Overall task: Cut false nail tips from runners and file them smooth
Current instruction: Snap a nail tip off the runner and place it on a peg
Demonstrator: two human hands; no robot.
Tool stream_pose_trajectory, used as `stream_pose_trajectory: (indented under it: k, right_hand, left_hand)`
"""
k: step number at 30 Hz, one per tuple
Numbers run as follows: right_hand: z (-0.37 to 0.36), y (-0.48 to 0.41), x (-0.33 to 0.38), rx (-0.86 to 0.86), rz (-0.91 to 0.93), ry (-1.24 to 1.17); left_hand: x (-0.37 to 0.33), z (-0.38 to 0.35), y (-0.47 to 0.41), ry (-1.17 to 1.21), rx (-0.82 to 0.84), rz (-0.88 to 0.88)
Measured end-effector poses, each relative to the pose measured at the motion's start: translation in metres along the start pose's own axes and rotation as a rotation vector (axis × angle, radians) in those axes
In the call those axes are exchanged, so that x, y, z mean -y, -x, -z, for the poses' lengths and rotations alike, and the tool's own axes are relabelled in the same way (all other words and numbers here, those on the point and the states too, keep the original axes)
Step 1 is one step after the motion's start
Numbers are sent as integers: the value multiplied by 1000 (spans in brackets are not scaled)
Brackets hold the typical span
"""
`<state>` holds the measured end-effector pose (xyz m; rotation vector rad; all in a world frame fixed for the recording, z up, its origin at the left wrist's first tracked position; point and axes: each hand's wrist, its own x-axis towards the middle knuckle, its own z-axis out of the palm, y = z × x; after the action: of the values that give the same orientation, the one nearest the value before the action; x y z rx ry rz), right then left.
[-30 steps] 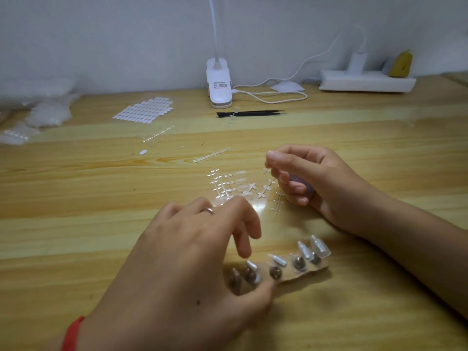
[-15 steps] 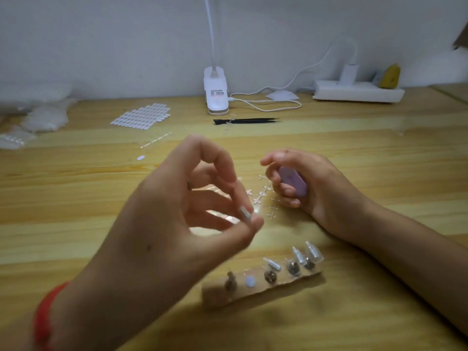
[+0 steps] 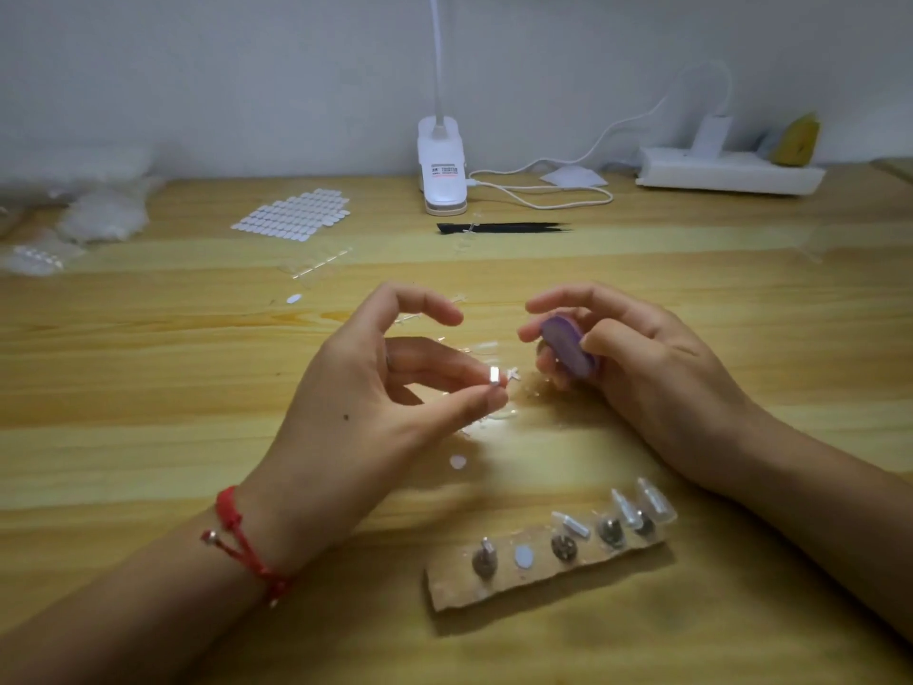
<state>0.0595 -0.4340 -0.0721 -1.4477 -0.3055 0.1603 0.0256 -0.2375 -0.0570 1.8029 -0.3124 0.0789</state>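
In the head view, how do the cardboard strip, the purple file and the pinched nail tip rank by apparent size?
Largest: cardboard strip, though it lies nearest the camera.
Then: purple file.
Smallest: nail tip, pinched by the left hand.

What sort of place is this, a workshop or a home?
Probably a home desk used for nail craft: a wooden table, a clip lamp and power strip by the wall, a left hand pinching a nail tip.
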Motion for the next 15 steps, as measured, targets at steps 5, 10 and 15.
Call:
stream_pose_trajectory:
  k: [5,10,15]
  right_hand:
    - [2,-3,2,-63,-47,-135]
    - [5,-3,2,-56,-73,-181]
    - [3,-3,3,-77,-94,-191]
  left_hand:
    - [-21,4,15,-65,240,-104]
    - [-28,0,37,-716,279,-276]
    - [-19,-11,28,-611,261,-149]
